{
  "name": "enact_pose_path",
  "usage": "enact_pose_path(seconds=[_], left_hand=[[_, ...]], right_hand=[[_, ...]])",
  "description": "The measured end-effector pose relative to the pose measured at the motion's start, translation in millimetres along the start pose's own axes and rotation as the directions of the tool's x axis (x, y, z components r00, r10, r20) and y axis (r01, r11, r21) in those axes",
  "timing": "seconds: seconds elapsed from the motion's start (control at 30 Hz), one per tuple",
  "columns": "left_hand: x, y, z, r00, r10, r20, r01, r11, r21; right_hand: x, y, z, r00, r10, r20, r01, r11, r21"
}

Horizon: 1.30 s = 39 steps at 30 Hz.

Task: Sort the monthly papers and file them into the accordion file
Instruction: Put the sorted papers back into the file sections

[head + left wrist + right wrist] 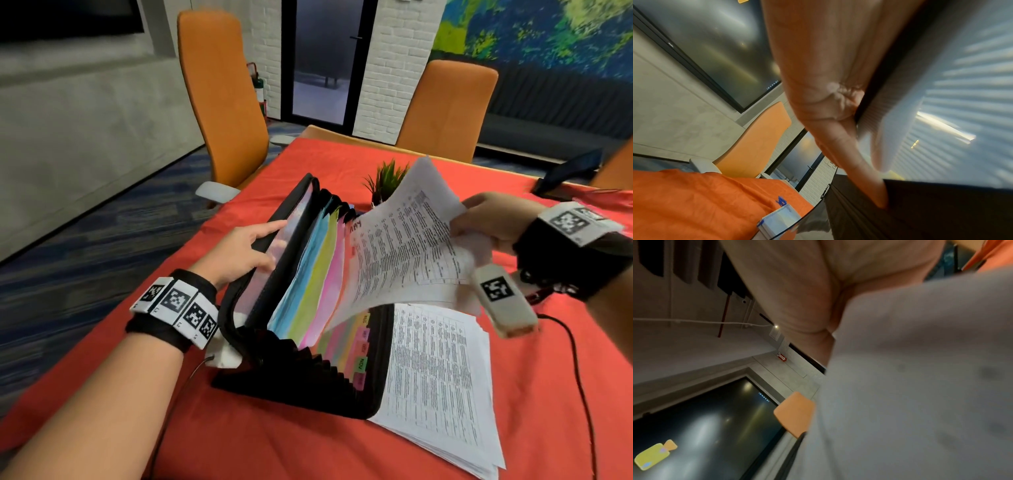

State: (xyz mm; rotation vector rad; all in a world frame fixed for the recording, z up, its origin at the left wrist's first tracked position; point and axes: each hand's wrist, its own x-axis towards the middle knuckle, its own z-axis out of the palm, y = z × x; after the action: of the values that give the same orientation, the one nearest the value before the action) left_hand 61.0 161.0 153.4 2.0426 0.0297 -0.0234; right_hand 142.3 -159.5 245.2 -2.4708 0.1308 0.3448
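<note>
Accordion file (pixel 301 342) lies spread open on the red-covered desk (pixel 239 438), coloured dividers fanned upward. Left hand (pixel 239 251) rests with fingers straight against the file's raised front flap, holding it back. Right hand (pixel 493 219) pinches a sheaf of printed papers (pixel 404 246) by the far edge, tilted over the dividers. Paper stack (pixel 442 383) lies beside the file, touching it.
</note>
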Motion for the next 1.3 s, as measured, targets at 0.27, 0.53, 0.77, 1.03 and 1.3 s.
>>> enact_pose_path(seconds=[0.27,0.53,0.77,1.03,1.3], left_hand=[[-1.1,0.1,-4.6,1.0,-0.022,0.0,0.022,1.0,-0.014],[1.3,0.9,6.7,1.0,-0.021,-0.011,0.02,1.0,-0.009],[-0.7,-2.8,-0.7,0.999,0.005,-0.045,-0.008,0.998,-0.058],[-6.7,-12.3,-15.2,0.995,-0.026,-0.095,0.019,0.998,-0.066],[-3.4,-26.0,-39.2,0.993,-0.067,-0.093,0.063,0.997,-0.041]], right_hand=[[-0.5,-2.9,21.3,0.997,-0.042,-0.06,0.042,0.999,-0.002],[-10.4,-14.1,114.3,0.991,-0.133,-0.022,0.132,0.991,-0.033],[-6.9,-16.6,163.0,0.985,-0.026,0.172,-0.013,0.975,0.221],[-10.2,-27.4,176.1,0.949,-0.053,0.312,-0.043,0.954,0.295],[-14.3,2.5,127.3,0.966,-0.196,0.171,0.082,0.853,0.516]])
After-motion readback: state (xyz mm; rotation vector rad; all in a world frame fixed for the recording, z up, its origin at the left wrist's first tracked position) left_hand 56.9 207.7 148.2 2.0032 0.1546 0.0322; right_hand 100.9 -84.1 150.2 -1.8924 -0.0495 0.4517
